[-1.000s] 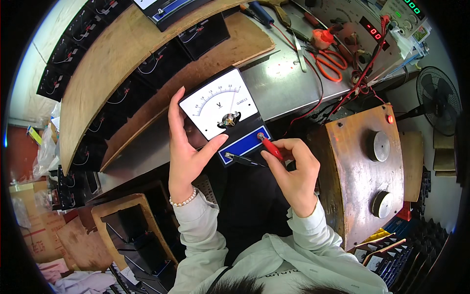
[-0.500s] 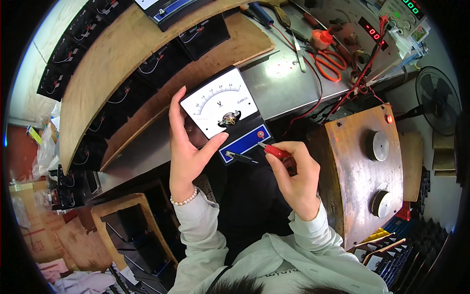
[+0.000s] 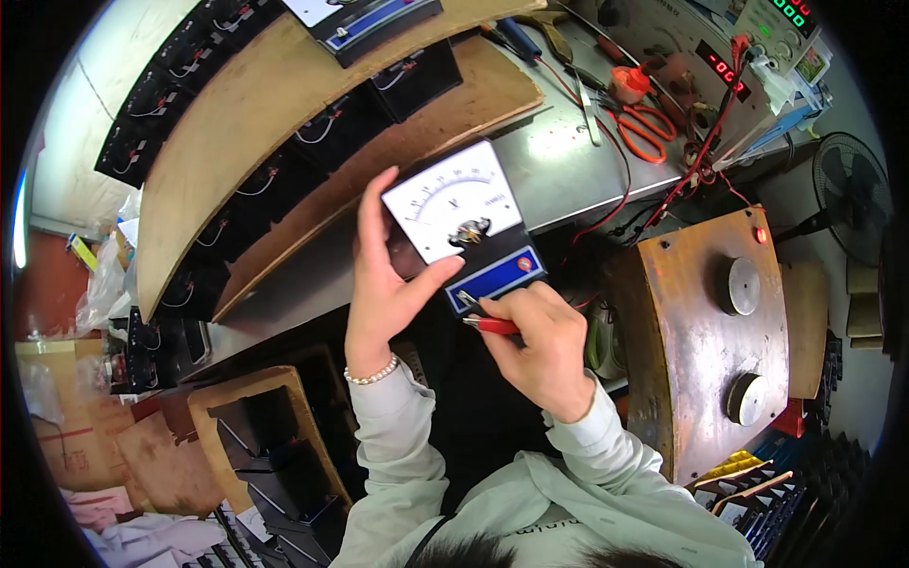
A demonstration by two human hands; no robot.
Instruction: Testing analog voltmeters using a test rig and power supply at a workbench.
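Note:
My left hand [image 3: 383, 298] is closed on the left side of a voltmeter [image 3: 450, 194] with a white dial, its thumb lying across the lower front. The meter is tilted, and its mechanism shows through an opening below the scale. Along its lower edge runs a blue strip [image 3: 494, 278] with a red round terminal at the right end. My right hand [image 3: 547, 348] grips a red crocodile clip [image 3: 494, 326] just below the strip. Its fingertips are at the strip's left end, by a silver metal clip tip [image 3: 464, 298]; the black handle behind that tip is mostly hidden.
A curved wooden shelf [image 3: 275, 114] with several black meter cases stands at upper left. On the metal bench lie red-handled scissors [image 3: 646, 134], tweezers [image 3: 589, 115] and pliers [image 3: 559, 43]. A wooden box with two metal knobs [image 3: 701, 341] stands to the right, near a fan [image 3: 854, 194].
My right hand has moved down and left with the red crocodile clip, from near the red terminal to the black clip at the strip's left end. The whole view has shifted slightly.

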